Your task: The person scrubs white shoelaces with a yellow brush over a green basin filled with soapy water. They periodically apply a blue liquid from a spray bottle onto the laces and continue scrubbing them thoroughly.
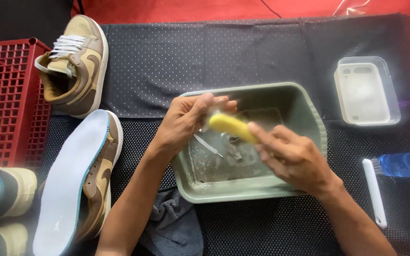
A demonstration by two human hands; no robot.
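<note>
Laces [208,144] pinched in left hand [186,121] grip over basin [316,123], pulled taut for scrubbing. Yellow brush [231,127] clamped in right hand [293,159], bristles against lace just beside left fingertips. Drips caught by basin below. Shoes [74,61] well left of grip.
</note>
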